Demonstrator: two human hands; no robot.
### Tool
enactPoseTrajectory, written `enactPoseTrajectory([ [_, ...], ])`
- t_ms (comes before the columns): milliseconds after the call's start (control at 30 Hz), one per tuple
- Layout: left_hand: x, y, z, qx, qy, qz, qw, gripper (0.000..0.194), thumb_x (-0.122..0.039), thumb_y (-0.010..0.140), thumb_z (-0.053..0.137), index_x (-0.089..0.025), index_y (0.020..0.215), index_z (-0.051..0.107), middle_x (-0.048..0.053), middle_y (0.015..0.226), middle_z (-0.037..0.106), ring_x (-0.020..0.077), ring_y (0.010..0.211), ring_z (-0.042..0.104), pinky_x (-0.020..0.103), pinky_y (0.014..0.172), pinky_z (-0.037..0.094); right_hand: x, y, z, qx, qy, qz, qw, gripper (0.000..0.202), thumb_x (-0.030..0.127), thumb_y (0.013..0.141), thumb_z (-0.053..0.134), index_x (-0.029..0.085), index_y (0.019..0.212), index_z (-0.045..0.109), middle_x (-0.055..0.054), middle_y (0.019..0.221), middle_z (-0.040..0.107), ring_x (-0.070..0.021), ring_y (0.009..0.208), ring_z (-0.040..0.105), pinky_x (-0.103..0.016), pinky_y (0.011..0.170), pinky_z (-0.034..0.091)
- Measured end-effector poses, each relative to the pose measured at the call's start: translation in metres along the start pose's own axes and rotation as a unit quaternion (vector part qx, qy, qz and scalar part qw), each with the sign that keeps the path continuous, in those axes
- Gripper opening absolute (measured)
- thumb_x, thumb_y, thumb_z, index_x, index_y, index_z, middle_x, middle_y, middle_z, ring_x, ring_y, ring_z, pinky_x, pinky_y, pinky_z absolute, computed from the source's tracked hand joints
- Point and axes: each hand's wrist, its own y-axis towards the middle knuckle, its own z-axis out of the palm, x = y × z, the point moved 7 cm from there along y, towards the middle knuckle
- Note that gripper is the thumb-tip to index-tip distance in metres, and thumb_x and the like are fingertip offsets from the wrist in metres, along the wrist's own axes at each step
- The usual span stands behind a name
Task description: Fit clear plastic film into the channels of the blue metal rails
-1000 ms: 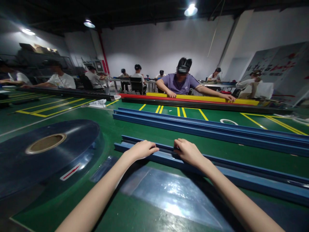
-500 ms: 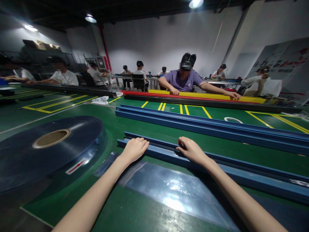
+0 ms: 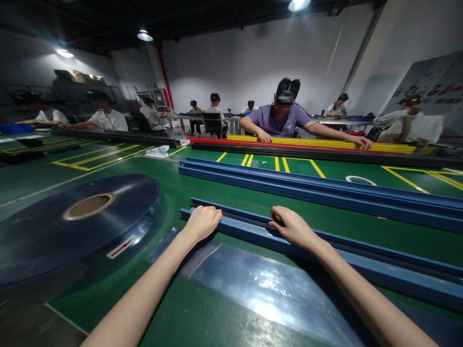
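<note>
A long blue channel profile (image 3: 249,233) lies across the green table (image 3: 173,308) in front of me. Near its left end my left hand (image 3: 203,221) rests over it, fingers together and curled over the channel. Further right, my right hand (image 3: 292,226) is on the same profile with its fingers curled in, thumb side toward the channel. The fingertips of both hands are partly hidden. Clear plastic film (image 3: 260,284) lies flat between my forearms, with light glaring off it.
A large roll of clear film (image 3: 126,197) fills the left side. Beyond my hands lie more blue profiles (image 3: 289,185). Across the table a person in purple (image 3: 285,120) touches a yellow profile (image 3: 325,143) beside red and black ones. Other people sit farther back.
The whole view has shifted slightly, so things appear a little further right. Both hands keep nearly the same places on the blue profile.
</note>
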Motion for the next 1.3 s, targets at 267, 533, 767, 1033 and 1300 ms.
enactPoseTrajectory([
  [267,0.029,-0.002,0.000,0.008,0.060,-0.023,0.998,0.031,-0.019,0.086,0.030,-0.017,0.090,0.060,0.008,0.092,0.064,0.0181,0.086,0.057,0.028,0.075,0.037,-0.001,0.000,0.000,0.003,0.000,-0.004,1.000,0.005,0.025,0.078,0.045,0.020,0.076,0.045,-0.004,0.078,0.054,-0.0164,0.073,0.049,-0.026,0.064,0.036],
  [533,0.041,-0.003,-0.001,0.019,0.043,-0.053,0.998,0.033,-0.019,0.086,0.028,-0.017,0.089,0.061,0.008,0.094,0.064,0.0182,0.088,0.057,0.027,0.075,0.037,0.000,0.000,0.000,0.006,0.002,-0.010,1.000,0.004,0.024,0.077,0.045,0.020,0.077,0.045,-0.003,0.077,0.053,-0.0163,0.072,0.048,-0.026,0.064,0.036],
  [767,0.049,-0.004,-0.002,0.031,0.041,-0.078,0.996,0.036,-0.019,0.086,0.025,-0.017,0.091,0.061,0.007,0.095,0.063,0.0181,0.090,0.057,0.026,0.075,0.038,-0.003,0.001,0.003,-0.002,0.004,-0.014,1.000,0.004,0.024,0.076,0.045,0.020,0.075,0.044,-0.003,0.075,0.053,-0.0161,0.070,0.047,-0.026,0.063,0.035],
  [1033,0.051,-0.005,-0.005,0.036,0.092,-0.071,0.993,0.036,-0.015,0.084,0.024,-0.015,0.091,0.060,0.009,0.095,0.062,0.0201,0.090,0.056,0.028,0.074,0.040,-0.004,0.000,0.003,-0.002,0.006,-0.017,1.000,0.005,0.025,0.077,0.045,0.020,0.075,0.043,-0.003,0.075,0.053,-0.0161,0.070,0.047,-0.026,0.062,0.035],
  [1300,0.057,-0.010,-0.014,0.014,0.096,-0.129,0.987,0.041,-0.019,0.084,0.022,-0.014,0.081,0.063,0.011,0.088,0.063,0.0250,0.086,0.056,0.033,0.068,0.041,-0.003,0.000,0.002,-0.005,0.005,-0.013,1.000,0.005,0.024,0.076,0.046,0.021,0.075,0.043,-0.002,0.075,0.053,-0.0158,0.069,0.047,-0.026,0.061,0.034],
])
